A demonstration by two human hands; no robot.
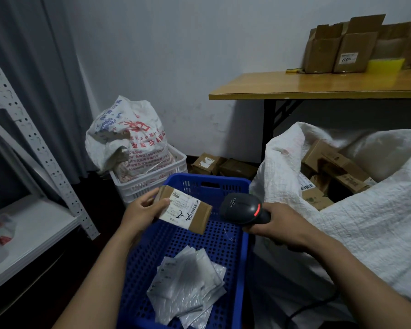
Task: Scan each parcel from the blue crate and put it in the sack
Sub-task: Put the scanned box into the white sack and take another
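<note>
I see my left hand [144, 208] at the centre of the frame, its fingers and thumb curled round the near end of a small brown cardboard parcel [199, 216]. The parcel is held tilted above the blue crate [171, 245], with its white barcode label facing up. My right hand [282, 226], just right of centre, grips the handle of a black scanner [242, 207]. The scanner's head points left at the parcel and a red light glows on its back. Parcel and scanner are near each other but not touching.

In the lower part of the crate lies a loose pile of grey padded mailers [188, 288]. The white woven sack [365, 229] fills the right side of the frame, touching the crate. Its mouth is open, with brown boxes [335, 167] inside. At upper right a wooden worktop [318, 85] carries opened cartons [342, 48]. Behind the blue crate stands a white crate [152, 184] holding a printed bag [128, 138]. A white metal shelf [33, 224] stands at the left edge.
</note>
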